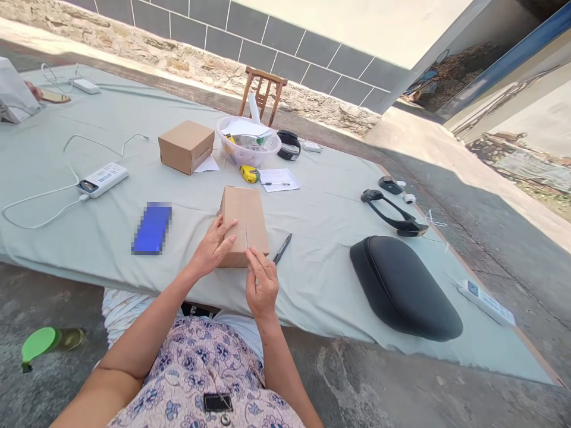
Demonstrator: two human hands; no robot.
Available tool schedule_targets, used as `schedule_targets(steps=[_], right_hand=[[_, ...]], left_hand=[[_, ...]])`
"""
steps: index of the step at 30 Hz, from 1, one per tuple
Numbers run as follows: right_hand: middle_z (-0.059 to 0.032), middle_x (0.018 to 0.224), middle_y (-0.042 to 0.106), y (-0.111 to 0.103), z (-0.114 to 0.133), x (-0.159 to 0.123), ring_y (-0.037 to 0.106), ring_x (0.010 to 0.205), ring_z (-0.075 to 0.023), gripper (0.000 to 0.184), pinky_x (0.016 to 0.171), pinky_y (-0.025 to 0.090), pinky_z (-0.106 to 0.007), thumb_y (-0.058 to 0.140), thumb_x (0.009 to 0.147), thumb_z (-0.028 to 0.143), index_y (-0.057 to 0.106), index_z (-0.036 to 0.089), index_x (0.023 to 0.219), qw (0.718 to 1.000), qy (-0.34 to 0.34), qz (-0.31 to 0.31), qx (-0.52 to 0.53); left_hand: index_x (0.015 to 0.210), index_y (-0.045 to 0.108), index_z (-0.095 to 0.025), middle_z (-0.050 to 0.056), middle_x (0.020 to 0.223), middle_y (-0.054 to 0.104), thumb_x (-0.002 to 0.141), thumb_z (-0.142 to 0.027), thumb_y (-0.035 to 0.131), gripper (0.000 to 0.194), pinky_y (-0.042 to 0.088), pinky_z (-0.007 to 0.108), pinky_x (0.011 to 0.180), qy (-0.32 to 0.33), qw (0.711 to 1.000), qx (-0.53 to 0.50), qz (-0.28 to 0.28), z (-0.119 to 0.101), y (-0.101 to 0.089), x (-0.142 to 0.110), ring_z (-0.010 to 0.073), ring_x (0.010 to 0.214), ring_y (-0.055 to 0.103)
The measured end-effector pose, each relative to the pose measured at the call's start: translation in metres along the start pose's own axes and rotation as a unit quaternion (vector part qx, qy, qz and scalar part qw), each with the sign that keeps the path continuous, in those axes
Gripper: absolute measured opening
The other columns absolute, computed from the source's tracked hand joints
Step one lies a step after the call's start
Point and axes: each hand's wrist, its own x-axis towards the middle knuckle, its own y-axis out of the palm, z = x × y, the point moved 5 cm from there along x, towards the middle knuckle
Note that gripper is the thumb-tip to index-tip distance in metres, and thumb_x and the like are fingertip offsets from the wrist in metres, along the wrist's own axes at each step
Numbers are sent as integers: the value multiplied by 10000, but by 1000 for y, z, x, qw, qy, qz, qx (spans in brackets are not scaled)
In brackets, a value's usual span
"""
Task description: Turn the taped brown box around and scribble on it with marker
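Note:
A closed brown cardboard box (250, 214) stands on the cloth in front of me, a lengthwise seam running along its top. My left hand (214, 244) rests at its left side, with fingers stretched and spread over the top. At the near edge of the box is my right hand (262, 282), its fingers pressed together and curled; their tips touch the top by the seam. Whatever those fingers hold, if anything, is hidden. A dark pen (282, 248) lies just right of the box, close to my right hand.
A second cardboard box (185, 145), a plastic basket (244, 156) and a yellow tape measure (250, 173) are farther back. To the left lie a blue pixelated rectangle (152, 229) and a white power bank (103, 180) with cables. A black case (404, 288) and a black headset (392, 217) occupy the right.

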Motion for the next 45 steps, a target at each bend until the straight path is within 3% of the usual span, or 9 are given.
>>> schedule_targets(steps=[3, 6, 9, 12, 17, 24, 28, 35, 45], right_hand=[[-126, 1374, 641, -8, -21, -7, 633, 1225, -235, 448, 919, 569, -391, 495, 986, 177, 573, 283, 1414, 997, 69, -25, -17], [-166, 1382, 623, -9, -47, -18, 683, 1074, -220, 463, 743, 582, -325, 527, 988, 322, 535, 237, 1443, 982, 185, -27, -3], [-155, 1318, 667, 1, -58, -29, 683, 1084, -220, 427, 828, 586, -350, 502, 995, 419, 621, 209, 1347, 973, 228, 17, 33], [-132, 1307, 679, 14, -52, -33, 621, 1242, -233, 408, 1042, 517, -433, 436, 1021, 425, 668, 215, 1282, 973, 219, 43, 57], [-129, 1408, 588, 24, -32, -24, 559, 1316, -234, 430, 1080, 493, -440, 470, 1012, 434, 602, 254, 1379, 974, 212, 38, 64], [-102, 1375, 572, 22, -19, -2, 522, 1317, -246, 311, 1118, 450, -489, 522, 1004, 372, 700, 303, 1249, 990, 133, 31, -24], [-94, 1398, 571, 26, -17, -1, 490, 1352, -253, 319, 1138, 431, -508, 498, 1016, 336, 696, 314, 1265, 993, 99, 50, -30], [-75, 1402, 616, 24, -26, -4, 502, 1380, -239, 345, 1143, 443, -499, 454, 1031, 294, 682, 317, 1289, 995, 85, 59, -7], [-57, 1330, 690, 29, -26, -6, 519, 1397, -183, 350, 1142, 474, -430, 442, 1029, 204, 691, 287, 1261, 989, 75, 58, 116]], left_hand=[[1429, 536, -226, 109, 1638, 340, 956, -477, 431, 545, 388, 485, 1197, -4, 1000, -4, -2, 1, -2, 0, 282, 1561, 245], [1416, 556, -236, 88, 1607, 411, 956, -461, 433, 527, 350, 482, 1225, 3, 1000, -4, -2, 3, -8, 0, 275, 1541, 298], [1392, 578, -229, 71, 1564, 481, 968, -472, 406, 518, 310, 462, 1250, 9, 999, -37, -5, 7, -16, -1, 255, 1505, 372], [1364, 603, -204, 72, 1517, 540, 973, -494, 390, 531, 308, 442, 1254, -5, 996, -92, -21, 13, -25, -3, 247, 1454, 443], [1381, 592, -204, 92, 1471, 586, 947, -546, 420, 578, 540, 438, 1037, -88, 977, -182, -65, 38, -34, -6, 281, 1287, 598], [1206, 689, -170, 116, 1334, 675, 947, -418, 397, 463, 409, 464, 1169, -96, 988, 2, -122, 47, -40, -10, 259, 1288, 588], [1294, 625, -176, 122, 1384, 642, 967, -594, 362, 591, 412, 454, 1162, -88, 989, -34, -117, 32, -41, -16, 267, 1317, 568], [1534, 382, -171, 132, 1624, 379, 904, -690, 459, 821, 253, 473, 1264, -52, 996, -66, -6, 26, -33, -16, 294, 1512, 350], [1469, 469, -180, 100, 1523, 527, 975, -494, 373, 593, 323, 439, 1235, -85, 992, -62, -72, 34, -38, -16, 260, 1435, 461]])
